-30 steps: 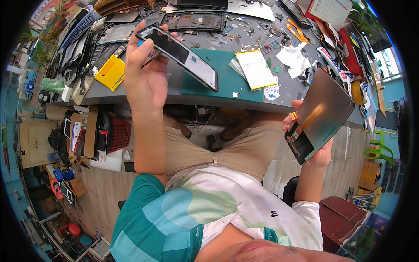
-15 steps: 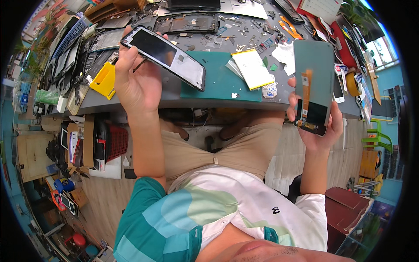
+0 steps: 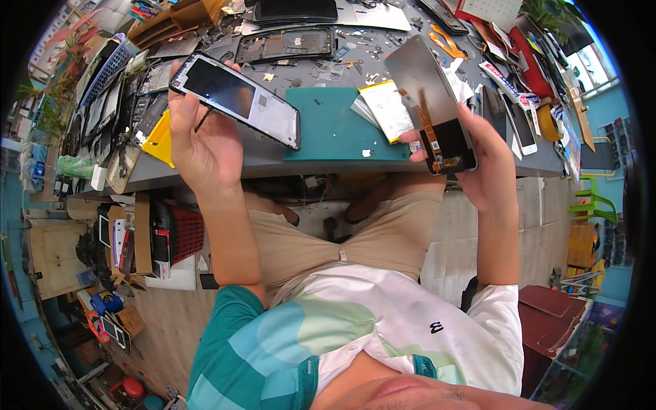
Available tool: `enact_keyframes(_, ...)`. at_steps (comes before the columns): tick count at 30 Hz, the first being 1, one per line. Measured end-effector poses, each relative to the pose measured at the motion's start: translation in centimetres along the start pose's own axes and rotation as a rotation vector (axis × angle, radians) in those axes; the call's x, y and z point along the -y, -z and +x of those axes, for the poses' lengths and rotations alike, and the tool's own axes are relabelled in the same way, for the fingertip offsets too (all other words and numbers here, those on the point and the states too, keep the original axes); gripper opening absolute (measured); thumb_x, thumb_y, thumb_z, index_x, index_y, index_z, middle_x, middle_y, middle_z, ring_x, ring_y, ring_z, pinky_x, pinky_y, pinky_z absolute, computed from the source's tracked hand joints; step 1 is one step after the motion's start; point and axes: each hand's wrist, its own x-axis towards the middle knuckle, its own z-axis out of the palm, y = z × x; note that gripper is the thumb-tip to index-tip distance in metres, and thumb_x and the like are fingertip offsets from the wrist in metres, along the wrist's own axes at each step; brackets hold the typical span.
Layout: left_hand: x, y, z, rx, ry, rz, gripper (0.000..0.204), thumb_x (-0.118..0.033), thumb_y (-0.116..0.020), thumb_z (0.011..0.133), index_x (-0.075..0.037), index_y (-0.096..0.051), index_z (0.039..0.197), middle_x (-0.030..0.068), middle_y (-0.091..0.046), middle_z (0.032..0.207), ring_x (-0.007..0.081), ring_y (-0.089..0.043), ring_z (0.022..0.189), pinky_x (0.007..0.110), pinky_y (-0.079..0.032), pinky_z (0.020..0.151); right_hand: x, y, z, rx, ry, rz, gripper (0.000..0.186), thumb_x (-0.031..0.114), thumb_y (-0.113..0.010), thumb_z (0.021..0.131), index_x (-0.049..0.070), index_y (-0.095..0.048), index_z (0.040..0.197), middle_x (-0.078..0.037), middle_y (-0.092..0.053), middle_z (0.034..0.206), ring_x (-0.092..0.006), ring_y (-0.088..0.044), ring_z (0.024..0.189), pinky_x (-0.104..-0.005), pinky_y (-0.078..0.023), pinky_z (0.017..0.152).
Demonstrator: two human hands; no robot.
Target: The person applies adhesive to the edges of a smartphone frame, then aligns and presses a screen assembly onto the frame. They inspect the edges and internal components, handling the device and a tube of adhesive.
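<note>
My left hand (image 3: pixel 210 150) grips a phone frame (image 3: pixel 275 119) by its far left end, with the thumb on the near edge. The frame is tilted; its inner side shows a dark area and a silver-white area. In my right hand (image 3: pixel 488 157) is a phone screen (image 3: pixel 425 72), its grey back toward me, with an orange-brown flex cable and a black lower part. Both pieces are held apart, above the desk's near edge. Between them lies a green mat (image 3: pixel 324 130), and on its right side a flat white battery (image 3: pixel 388 113) with yellow edges.
Small parts and scraps lie scattered over the grey desk beyond the mat. Another phone frame (image 3: pixel 283 46) lies at the back. Phone parts are piled at the left beside a yellow holder (image 3: pixel 159 140). Phones and a tape roll (image 3: pixel 547 123) are at the right.
My right hand has moved left with the screen, which now leans left, nearer the battery. My left hand and the phone frame have shifted slightly left.
</note>
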Motion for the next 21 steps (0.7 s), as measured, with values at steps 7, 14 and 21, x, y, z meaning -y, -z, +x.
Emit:
enact_keyframes(7, -0.4, 0.0, -0.2, 0.02, 0.012, -0.086, 0.055, -0.021, -0.07, 0.096, 0.005, -0.055, 0.143, 0.0267, -0.062, 0.14, 0.045, -0.055, 0.137, 0.056, -0.042, 0.121, 0.1, -1.3, 2.4, 0.04, -0.047, 0.203, 0.059, 0.035, -0.039, 0.113, -0.013, -0.047, 0.147, -0.033, -0.064, 0.134, -0.0465, -0.075, 0.104, -0.0481, -0.068, 0.074)
enact_keyframes(14, -0.8, -1.0, 0.0, 0.09, -0.073, 0.07, 0.069, -0.015, -0.063, 0.093, -0.008, -0.038, 0.158, 0.0253, -0.06, 0.138, 0.0432, -0.058, 0.133, 0.057, -0.045, 0.117, -0.3, -1.1, 3.0, -0.151, -0.105, 0.015, 0.054, 0.035, -0.049, 0.109, -0.012, -0.059, 0.135, -0.025, -0.073, 0.117, -0.0372, -0.079, 0.083, -0.0394, -0.065, 0.053)
enact_keyframes(21, -1.4, -0.6, 0.9, 0.164, -0.126, 0.203, 0.075, -0.014, -0.063, 0.089, -0.007, -0.036, 0.159, 0.0278, -0.053, 0.146, 0.0438, -0.057, 0.133, 0.061, -0.046, 0.116, -0.7, -0.6, 3.7, -0.258, 0.014, -0.319, 0.051, 0.036, -0.054, 0.108, -0.01, -0.067, 0.125, -0.009, -0.069, 0.102, -0.0127, -0.068, 0.057, -0.0245, -0.046, 0.036)
